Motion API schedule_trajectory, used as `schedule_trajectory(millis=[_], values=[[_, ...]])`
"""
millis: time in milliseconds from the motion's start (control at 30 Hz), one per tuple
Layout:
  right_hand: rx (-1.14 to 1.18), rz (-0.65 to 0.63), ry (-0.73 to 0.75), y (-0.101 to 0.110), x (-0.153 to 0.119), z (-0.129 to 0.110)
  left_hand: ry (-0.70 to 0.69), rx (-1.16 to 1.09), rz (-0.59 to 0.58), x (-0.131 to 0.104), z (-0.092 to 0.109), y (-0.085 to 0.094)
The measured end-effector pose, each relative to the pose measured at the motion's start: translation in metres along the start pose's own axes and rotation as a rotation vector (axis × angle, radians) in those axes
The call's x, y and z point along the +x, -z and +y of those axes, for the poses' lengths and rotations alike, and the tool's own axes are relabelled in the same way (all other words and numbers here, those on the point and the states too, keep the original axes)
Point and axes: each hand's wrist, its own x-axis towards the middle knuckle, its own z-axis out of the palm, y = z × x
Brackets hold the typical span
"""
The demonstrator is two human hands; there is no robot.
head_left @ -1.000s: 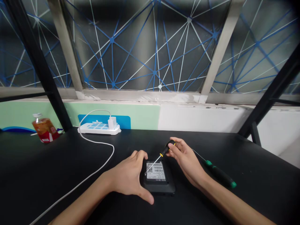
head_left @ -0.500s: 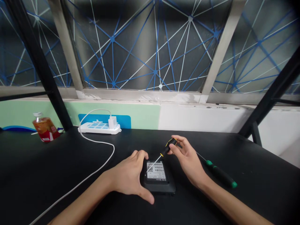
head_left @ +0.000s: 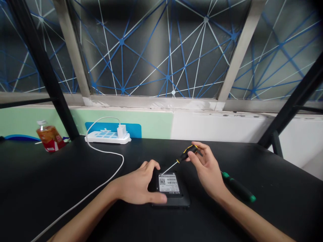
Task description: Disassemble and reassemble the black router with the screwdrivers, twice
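Note:
A black boxy device [head_left: 168, 200] lies on the dark table, its white label with a QR code facing up. My left hand [head_left: 136, 185] grips it from the left, fingers at the far corner and thumb along the near edge. In my right hand [head_left: 207, 168] is a black-and-yellow screwdriver [head_left: 185, 154], pinched by its handle between thumb and fingers. The screwdriver slants down to the left, and its tip is at the label's far left corner; whether it touches is hard to tell. A green-and-black screwdriver [head_left: 238, 186] lies right of my right hand, partly hidden by it.
A white power strip [head_left: 108, 137] with a plugged-in charger [head_left: 121, 131] stands at the back left. Its white cable [head_left: 101, 185] runs forward across the table. Further left is a bottle [head_left: 50, 137] of orange-brown drink. Black metal posts [head_left: 54, 87] rise at both sides before the window.
My right hand has moved slightly right, and the screwdriver tip has shifted from the label's left side toward its far left corner. My left thumb has moved up onto the device's near edge.

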Motion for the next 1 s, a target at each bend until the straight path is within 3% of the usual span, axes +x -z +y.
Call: schedule_trajectory(millis=[300, 700, 1000], values=[[-0.011, 0.174, -0.004, 0.010, 0.019, 0.010, -0.010, 0.027, 0.006, 0.000, -0.002, 0.001], [-0.080, 0.223, 0.111, 0.023, 0.030, 0.006, 0.029, -0.012, -0.027, -0.002, -0.001, 0.001], [-0.163, 0.216, 0.199, 0.025, 0.029, 0.006, -0.146, 0.035, -0.002, 0.004, -0.006, -0.008]])
